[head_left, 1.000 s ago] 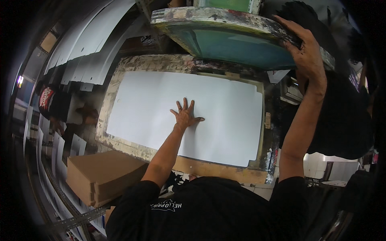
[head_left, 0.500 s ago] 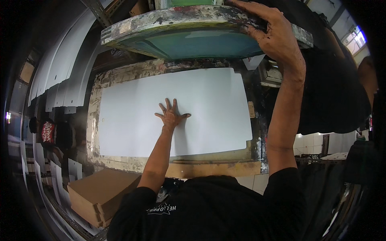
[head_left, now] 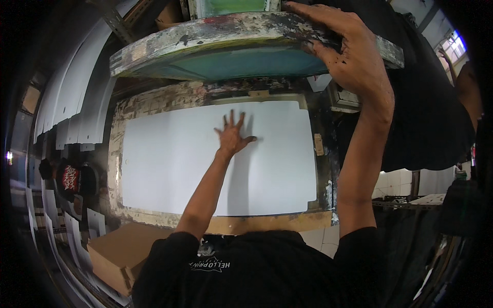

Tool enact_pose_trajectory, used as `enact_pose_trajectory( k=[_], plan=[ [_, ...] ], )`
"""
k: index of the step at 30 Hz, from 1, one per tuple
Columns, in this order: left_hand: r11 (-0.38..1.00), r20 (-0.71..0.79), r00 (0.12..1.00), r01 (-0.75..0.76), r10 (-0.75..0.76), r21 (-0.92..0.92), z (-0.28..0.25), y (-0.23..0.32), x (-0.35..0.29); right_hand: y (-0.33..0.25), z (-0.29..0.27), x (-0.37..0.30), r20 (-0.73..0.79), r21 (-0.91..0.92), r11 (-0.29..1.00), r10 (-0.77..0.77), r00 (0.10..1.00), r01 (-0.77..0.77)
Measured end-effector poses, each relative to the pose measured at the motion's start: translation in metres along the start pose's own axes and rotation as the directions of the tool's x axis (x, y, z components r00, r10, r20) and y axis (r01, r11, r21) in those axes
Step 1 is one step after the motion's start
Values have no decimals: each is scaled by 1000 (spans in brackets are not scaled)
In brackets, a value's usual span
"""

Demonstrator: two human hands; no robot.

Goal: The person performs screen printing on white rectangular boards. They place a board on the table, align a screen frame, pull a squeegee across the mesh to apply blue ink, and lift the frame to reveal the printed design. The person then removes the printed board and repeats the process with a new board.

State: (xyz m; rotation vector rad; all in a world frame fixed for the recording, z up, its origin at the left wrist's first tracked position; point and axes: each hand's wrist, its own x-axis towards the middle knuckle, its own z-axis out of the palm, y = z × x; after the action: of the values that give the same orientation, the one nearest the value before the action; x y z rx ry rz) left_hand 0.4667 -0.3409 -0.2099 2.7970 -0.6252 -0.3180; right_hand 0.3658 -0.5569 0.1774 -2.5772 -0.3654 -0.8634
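A large white sheet of card [head_left: 169,159] with notched corners lies on a paint-stained printing table [head_left: 154,97]. My left hand [head_left: 234,137] is over its far middle part with fingers spread; whether the palm presses on it I cannot tell. Beyond the sheet, a screen-printing frame [head_left: 205,38] is tilted up, its ink-smeared edge toward me and its blue-green mesh [head_left: 246,63] showing underneath. My right hand [head_left: 354,54] grips the frame's near edge right of the middle, fingers over the top and thumb on the front face.
A stack of brown cardboard [head_left: 126,251] stands at the lower left. White sheets [head_left: 77,72] hang or stand along the left side, near another person [head_left: 77,179]. A second person in dark clothes [head_left: 421,113] is close on the right. A wooden strip [head_left: 267,223] borders the table's near edge.
The white sheet has slid toward me, baring a strip of table at its far edge. My left hand has moved farther away and slightly right. The frame looks slightly larger and nearer.
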Motion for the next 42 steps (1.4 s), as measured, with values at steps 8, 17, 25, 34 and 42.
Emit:
enact_pose_trajectory(
  k=[8, 17, 25, 34, 42],
  plan=[
    [972, 303, 950, -133, 70, 192, 11, 36, 75, 11, -7, 3, 12, 22, 995, -95, 995, 94],
    [971, 272, 956, -163, 112, 174, 17, 32, 81, 42, 12, 13, -80, 92, 981, -166, 983, 173],
    [970, 229, 964, -177, 137, 164, 22, 46, 89, 39, 16, 12, -151, 70, 988, -123, 981, 135],
    [870, 150, 908, -418, 391, 262, 23, 63, 146, 36, 25, 5, -211, 36, 972, -219, 953, 232],
    [965, 165, 962, -236, 217, 110, 21, 55, 132, 37, 24, 4, -239, 13, 968, -242, 941, 252]
  ],
)
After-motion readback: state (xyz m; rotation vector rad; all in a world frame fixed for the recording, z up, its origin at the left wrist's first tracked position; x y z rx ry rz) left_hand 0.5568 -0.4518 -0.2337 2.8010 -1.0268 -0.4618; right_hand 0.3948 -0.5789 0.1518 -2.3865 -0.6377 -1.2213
